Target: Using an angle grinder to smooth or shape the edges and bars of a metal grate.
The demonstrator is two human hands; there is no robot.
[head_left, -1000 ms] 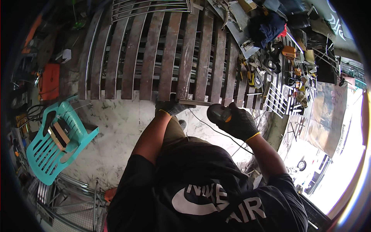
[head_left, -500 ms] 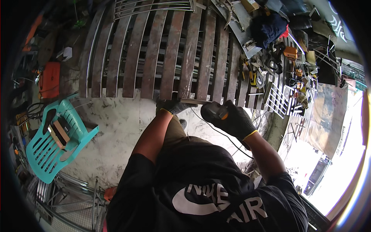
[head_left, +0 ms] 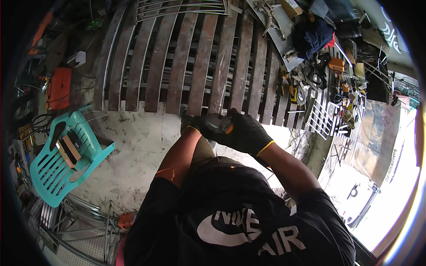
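Note:
My right hand (head_left: pixel 248 135), in a dark glove with a yellow cuff, is closed around an angle grinder (head_left: pixel 218 123) at the near edge of the slatted metal bench (head_left: pixel 180 66). Beside it on the left, my gloved left hand (head_left: pixel 191 124) is at the same edge. The grinder's head covers its fingertips and whatever they grip. Thin orange sparks (head_left: pixel 173 170) streak over my left forearm and toward my waist.
A turquoise plastic chair (head_left: pixel 84 137) bearing an open cardboard box (head_left: pixel 69 150) stands at left, near an orange case (head_left: pixel 59 88). A metal grille (head_left: pixel 182 9) lies on the far bench. To the right are a tape measure (head_left: pixel 300 96), a small white grid (head_left: pixel 320 119) and cluttered tools.
My right hand has brought the grinder leftward, up against my left hand. Sparks now fly over my left arm, where none showed before.

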